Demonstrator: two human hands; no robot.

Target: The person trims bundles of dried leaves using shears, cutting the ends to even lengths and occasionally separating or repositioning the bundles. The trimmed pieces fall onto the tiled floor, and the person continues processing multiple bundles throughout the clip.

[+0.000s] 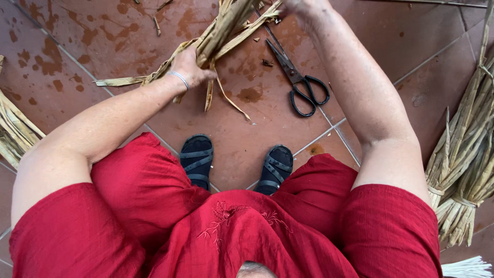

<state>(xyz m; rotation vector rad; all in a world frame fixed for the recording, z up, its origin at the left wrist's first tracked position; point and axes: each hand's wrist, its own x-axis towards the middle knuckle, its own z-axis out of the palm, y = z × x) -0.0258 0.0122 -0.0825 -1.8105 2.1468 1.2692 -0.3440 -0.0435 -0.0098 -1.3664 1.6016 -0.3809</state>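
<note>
Tan dried leaves [226, 25], black scissors [298, 82], black sandals [196, 159], red embroidered dress [231, 231], stained terracotta floor tiles [103, 31].

Things lying around on the tiled floor

A pair of black-handled scissors [298, 82] lies on the reddish-brown floor tiles [411, 36], blades shut and pointing up and to the left. The tiles are blotched with darker wet-looking spots, and small dry scraps [157, 23] are scattered near the top edge. At the right edge stand tied bundles of dried stalks [465, 154], bound low down with the cut ends fanned out. More loose dried stalks [13, 131] lie at the left edge. Two black strapped sandals [198, 159] sit side by side below the scissors.
</note>
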